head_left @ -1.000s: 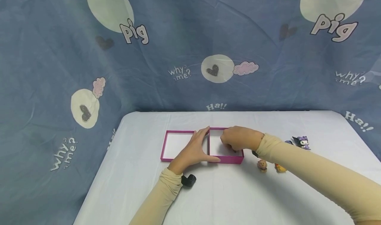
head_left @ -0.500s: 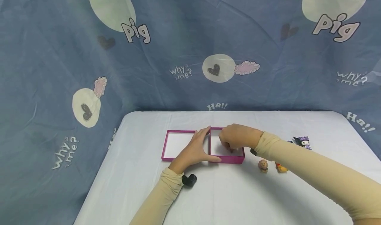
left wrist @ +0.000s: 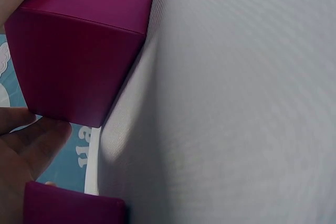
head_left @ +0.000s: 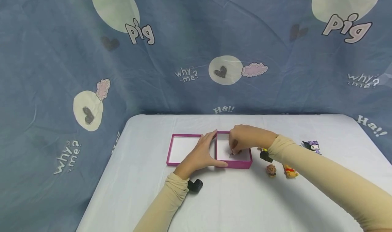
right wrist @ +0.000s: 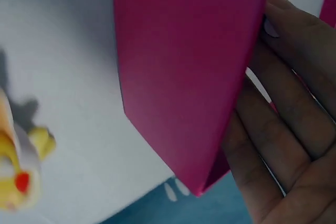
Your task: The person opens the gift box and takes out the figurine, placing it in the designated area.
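A magenta box (head_left: 234,164) with a white inside lies open-topped on the white table. My left hand (head_left: 200,155) grips it across its left end, thumb on the front wall and fingertips at the back corner. In the left wrist view its fingers (left wrist: 44,142) touch the box's far side. My right hand (head_left: 246,137) reaches down into the box. Its fingertips pinch a small brown thing (head_left: 240,152) at the box floor, mostly hidden by the fingers. The right wrist view shows the fingers (right wrist: 273,135) behind the box wall (right wrist: 184,72), their tips hidden.
A matching shallow tray or lid (head_left: 183,148) lies left of the box, partly under my left hand. Right of the box are a brown figurine (head_left: 271,170), a yellow bear figurine (head_left: 290,171) and a purple-black figurine (head_left: 312,146). A yellow figurine (right wrist: 16,171) shows in the right wrist view.
My right hand has lifted slightly and shifted right inside the box, baring bits of the small brown thing at its fingertips. The left hand keeps its grip on the box.
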A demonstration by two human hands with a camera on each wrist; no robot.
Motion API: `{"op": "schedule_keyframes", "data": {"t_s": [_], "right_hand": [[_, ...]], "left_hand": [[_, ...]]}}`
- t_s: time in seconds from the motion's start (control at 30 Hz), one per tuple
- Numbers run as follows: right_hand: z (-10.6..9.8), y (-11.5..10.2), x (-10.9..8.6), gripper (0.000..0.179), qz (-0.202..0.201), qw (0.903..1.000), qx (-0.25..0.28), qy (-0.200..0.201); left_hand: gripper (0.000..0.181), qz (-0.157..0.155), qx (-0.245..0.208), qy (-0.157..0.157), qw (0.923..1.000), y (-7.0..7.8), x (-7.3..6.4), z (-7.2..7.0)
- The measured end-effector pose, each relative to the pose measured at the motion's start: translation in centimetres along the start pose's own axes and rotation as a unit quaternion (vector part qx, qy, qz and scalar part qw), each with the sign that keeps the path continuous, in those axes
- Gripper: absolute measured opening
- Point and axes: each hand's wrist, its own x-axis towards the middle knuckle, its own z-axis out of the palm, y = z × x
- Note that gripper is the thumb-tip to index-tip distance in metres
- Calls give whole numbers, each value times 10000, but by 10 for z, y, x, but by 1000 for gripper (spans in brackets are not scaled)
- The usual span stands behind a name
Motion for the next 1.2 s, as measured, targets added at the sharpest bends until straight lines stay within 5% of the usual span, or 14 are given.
{"op": "schedule_keyframes", "data": {"t_s": [0.2, 0.4, 0.7, 1.2], "right_hand": [[3, 10, -7, 6, -157, 9945, 914, 479], [6, 16, -13, 6, -77, 9789, 1808, 952], [10, 21, -20, 5, 82, 9578, 2447, 1507], [13, 26, -32, 27, 1092, 8909, 4066, 1705]], "left_hand": [[130, -90, -16, -55, 9999, 1, 0, 0], [130, -131, 11, -55, 9999, 1, 1, 0], [132, -63, 25, -20, 10000, 0, 1, 0], [132, -36, 30, 25, 10000, -2, 3, 0]]}}
